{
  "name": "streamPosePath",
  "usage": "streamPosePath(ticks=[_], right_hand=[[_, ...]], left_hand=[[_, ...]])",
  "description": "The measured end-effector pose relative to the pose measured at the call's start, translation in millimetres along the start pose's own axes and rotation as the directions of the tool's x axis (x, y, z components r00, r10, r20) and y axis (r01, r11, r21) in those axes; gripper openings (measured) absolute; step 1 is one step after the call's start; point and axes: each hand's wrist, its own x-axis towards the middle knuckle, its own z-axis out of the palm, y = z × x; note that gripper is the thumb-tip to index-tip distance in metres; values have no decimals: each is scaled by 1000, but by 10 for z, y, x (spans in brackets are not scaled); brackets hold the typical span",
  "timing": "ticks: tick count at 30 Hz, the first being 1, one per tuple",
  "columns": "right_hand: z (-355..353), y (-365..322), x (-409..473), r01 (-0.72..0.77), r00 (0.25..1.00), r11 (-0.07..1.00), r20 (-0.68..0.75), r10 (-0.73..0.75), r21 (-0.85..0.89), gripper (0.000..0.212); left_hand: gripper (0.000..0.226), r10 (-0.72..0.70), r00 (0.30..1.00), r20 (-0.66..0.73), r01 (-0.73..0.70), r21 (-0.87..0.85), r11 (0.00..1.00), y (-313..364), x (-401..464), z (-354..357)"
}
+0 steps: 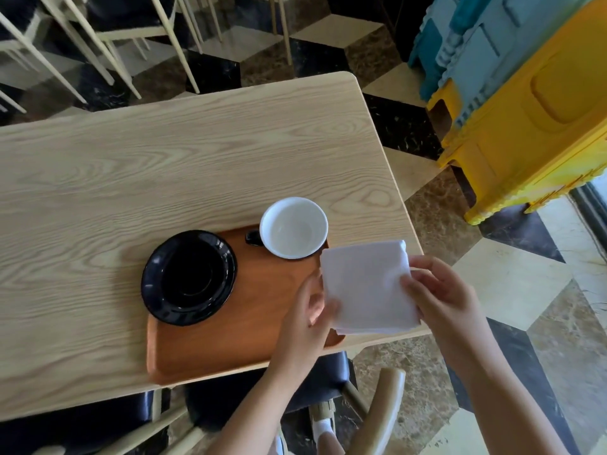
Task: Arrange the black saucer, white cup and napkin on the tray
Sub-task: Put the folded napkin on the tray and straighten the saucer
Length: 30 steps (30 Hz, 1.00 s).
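From the head camera, both bare forearms reach up from the lower edge toward the tray's right end. The left hand [310,315] is turned palm inward, its fingers curled against the left edge of a folded white paper napkin [366,287]; the right hand [441,293] pinches the napkin's right edge between thumb and fingers. The napkin is held flat and slightly tilted above the right end of the rectangular reddish-brown wooden tray [249,326], overhanging its right rim.

The round glossy black saucer [189,277] sits at the tray's far left, its rim overhanging the tray's left and far edges. The white cup with a dark handle [293,227] stands upright at the far right corner, apart from the saucer. Bare tray lies open between saucer and hands. The tray reaches the near edge of the pale wood-grain table [164,165], whose left and far parts are open. Yellow and blue plastic crates [525,93] stand well to the right.
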Motion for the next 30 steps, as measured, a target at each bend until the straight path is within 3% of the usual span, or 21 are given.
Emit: streamPosePath(ticks=[4,7,9,12,14,20,25,30], right_hand=[[167,93,-3,-99,995,994,-4,100,47,23],[315,219,21,-120,992,992,37,121,-36,37],[413,309,31,-93,990,977,90,112,-191,45],[577,428,51,11,987,862,146,74,-507,51],[672,471,61,88,981,788,189,37,-609,52],[753,520,74,232,966,608,255,-50,-759,53],[731,673,38,361,927,276,309,-215,-891,56],[733,895,2,457,879,155,418,-231,-876,49]], left_hand=[[55,-79,986,-144,61,-121,991,27,-123,-217],[58,-32,981,-191,25,-38,999,13,-259,-378],[60,17,978,-209,-5,59,998,-47,-318,-473],[61,124,973,-193,-59,311,948,-188,-351,-602],[59,159,974,-161,-73,441,894,-288,-349,-651],[58,238,961,-141,-86,666,741,-427,-319,-674],[57,333,940,-73,-121,841,527,-450,-340,-699],[49,381,920,96,-264,869,419,-610,-291,-687]])
